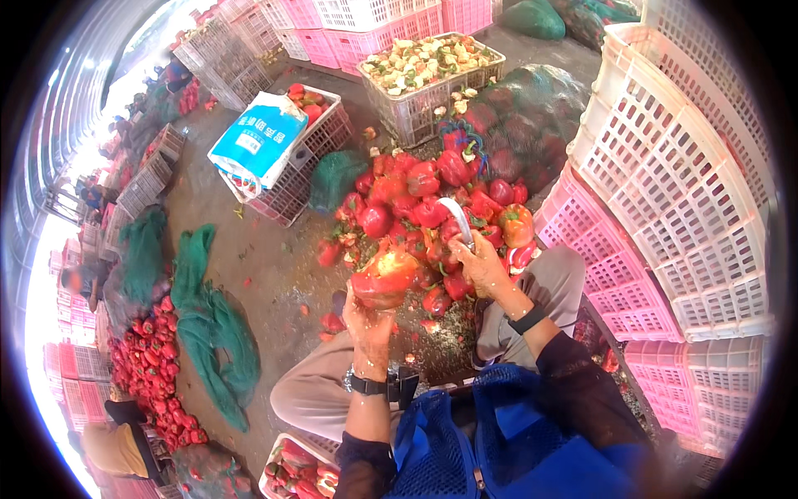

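Note:
My left hand [366, 320] is wrapped round the underside of a big red bell pepper [384, 287], whose pale opened top faces up. Just to the right, my right hand [484, 268] grips a tool with a curved, hook-like metal blade [455, 214]; its handle is hidden in my fingers. The blade is apart from the held pepper. Beyond both hands lies a heap of red bell peppers [389, 190] on the ground, with an orange-green pepper [515, 223] at its right side.
A crate of cut pepper tops [428, 62] and a crate [320, 133] with a blue-white sack [258, 137] stand beyond the heap. Stacked pink and white crates [665, 166] rise at right. Green netting [212, 333] lies left. A crate of opened peppers [295, 470] sits by my left knee.

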`<state>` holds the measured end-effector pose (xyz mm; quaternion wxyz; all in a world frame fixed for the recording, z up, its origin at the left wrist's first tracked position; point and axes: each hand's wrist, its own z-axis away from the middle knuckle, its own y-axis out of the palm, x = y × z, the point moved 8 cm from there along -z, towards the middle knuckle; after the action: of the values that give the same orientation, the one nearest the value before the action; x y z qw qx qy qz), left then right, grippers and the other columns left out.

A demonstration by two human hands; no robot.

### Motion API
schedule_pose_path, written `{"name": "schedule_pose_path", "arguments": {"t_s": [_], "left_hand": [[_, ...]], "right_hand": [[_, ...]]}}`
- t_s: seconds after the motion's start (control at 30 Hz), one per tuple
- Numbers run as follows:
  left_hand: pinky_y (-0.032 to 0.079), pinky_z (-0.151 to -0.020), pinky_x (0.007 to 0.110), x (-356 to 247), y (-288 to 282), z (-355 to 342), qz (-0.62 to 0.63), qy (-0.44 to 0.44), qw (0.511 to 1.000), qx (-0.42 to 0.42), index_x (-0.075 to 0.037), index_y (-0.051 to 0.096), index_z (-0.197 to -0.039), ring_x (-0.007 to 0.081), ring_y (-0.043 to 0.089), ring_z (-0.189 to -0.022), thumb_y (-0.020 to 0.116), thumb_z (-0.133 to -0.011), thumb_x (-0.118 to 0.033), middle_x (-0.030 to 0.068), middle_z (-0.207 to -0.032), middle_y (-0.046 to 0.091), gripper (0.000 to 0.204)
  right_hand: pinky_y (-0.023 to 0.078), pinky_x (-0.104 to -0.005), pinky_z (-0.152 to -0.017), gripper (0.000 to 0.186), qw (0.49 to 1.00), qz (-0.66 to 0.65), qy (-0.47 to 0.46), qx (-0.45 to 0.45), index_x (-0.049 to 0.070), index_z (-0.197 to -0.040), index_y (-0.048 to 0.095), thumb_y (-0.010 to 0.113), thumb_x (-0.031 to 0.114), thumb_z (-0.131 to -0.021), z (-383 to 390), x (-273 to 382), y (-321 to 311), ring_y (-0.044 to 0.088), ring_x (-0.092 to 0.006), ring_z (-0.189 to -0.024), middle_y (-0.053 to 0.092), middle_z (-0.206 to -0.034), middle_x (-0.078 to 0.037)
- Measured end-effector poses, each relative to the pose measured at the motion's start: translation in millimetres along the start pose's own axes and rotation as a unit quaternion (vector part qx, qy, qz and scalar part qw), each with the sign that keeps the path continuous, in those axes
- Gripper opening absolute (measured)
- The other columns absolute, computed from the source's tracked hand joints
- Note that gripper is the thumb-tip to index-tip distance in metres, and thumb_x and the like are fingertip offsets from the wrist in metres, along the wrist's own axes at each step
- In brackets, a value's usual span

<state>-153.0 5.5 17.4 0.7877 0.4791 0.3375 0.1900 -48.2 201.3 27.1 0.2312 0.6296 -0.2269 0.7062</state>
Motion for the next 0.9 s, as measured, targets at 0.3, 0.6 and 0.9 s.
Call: {"name": "schedule_pose_path", "arguments": {"t_s": [0.3, 0.6, 0.9], "left_hand": [[0.054, -0.073, 0.038, 59, -35, -9, 0.202, -0.173, 0.963, -0.048, 0.0, 0.054, -0.106, 0.0245, 0.064, -0.078, 0.047, -0.089, -0.021, 0.0127, -0.096, 0.063, 0.028], [0.054, -0.07, 0.04, 56, -4, -19, 0.004, -0.155, 0.987, 0.04, 0.001, 0.052, -0.106, 0.0272, 0.061, -0.086, 0.04, -0.092, -0.029, 0.0148, -0.102, 0.06, 0.035], [0.053, -0.073, 0.041, 57, -42, -49, -0.064, -0.173, 0.981, 0.054, 0.001, 0.053, -0.103, 0.0296, 0.061, -0.087, 0.047, -0.091, -0.03, 0.0163, -0.099, 0.06, 0.034]], "right_hand": [[0.033, -0.0174, -0.042, 0.063, 0.949, -0.189, 0.11, 0.23, 0.01, -0.133, 0.035, 0.066, 0.008, -0.078, 20, 30, 57, 0.043, -0.0032, -0.047, 0.051, -0.067, 0.003], [0.036, -0.0215, -0.046, 0.041, 0.958, -0.036, 0.033, 0.284, 0.006, -0.115, 0.052, 0.066, 0.017, -0.079, 29, 49, 60, 0.045, -0.0056, -0.051, 0.05, -0.066, 0.004], [0.039, -0.0303, -0.048, 0.032, 0.945, 0.163, -0.17, 0.228, -0.001, -0.102, 0.057, 0.066, 0.02, -0.079, 34, 53, 61, 0.051, -0.0124, -0.051, 0.054, -0.06, -0.008]]}}
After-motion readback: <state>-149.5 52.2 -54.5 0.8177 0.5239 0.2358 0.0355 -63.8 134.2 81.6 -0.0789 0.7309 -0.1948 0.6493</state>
